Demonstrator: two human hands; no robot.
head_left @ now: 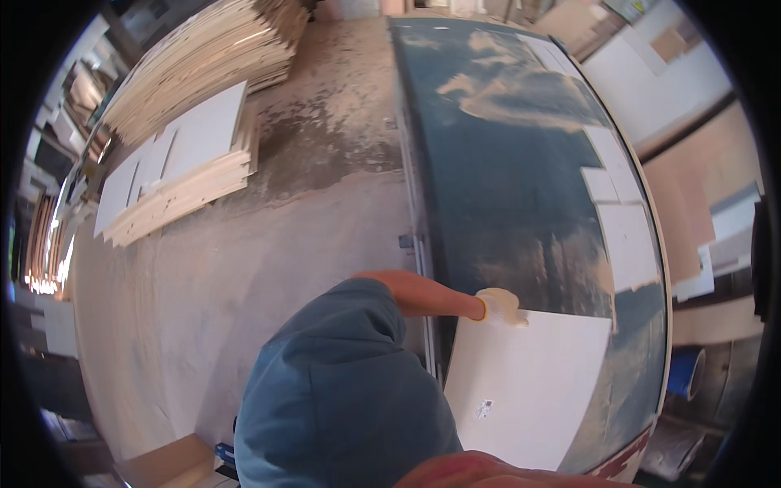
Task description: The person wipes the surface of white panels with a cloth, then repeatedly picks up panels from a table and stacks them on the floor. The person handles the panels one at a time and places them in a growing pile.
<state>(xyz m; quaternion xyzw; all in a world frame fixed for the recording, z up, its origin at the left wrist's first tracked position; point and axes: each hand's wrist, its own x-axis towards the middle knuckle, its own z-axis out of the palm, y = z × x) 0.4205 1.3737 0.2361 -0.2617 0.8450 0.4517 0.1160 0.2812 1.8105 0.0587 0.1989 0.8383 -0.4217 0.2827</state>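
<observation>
My left hand (498, 307), in a white knit glove with a yellow cuff, is closed over the far edge of a white panel (537, 382) near its far left corner. The panel lies flat on a long dark-green table (504, 179) and bears a small printed label (484, 408). Of my right arm only a part (472, 472) shows at the lower edge; its hand is out of view.
Several white offcuts (630, 244) lie along the table's right side, and sawdust (521, 98) streaks its top. Across the concrete floor (268, 268) at left stand stacked boards (203, 61) and a lower pile topped with white sheets (179, 154). A blue round container (686, 372) sits at right.
</observation>
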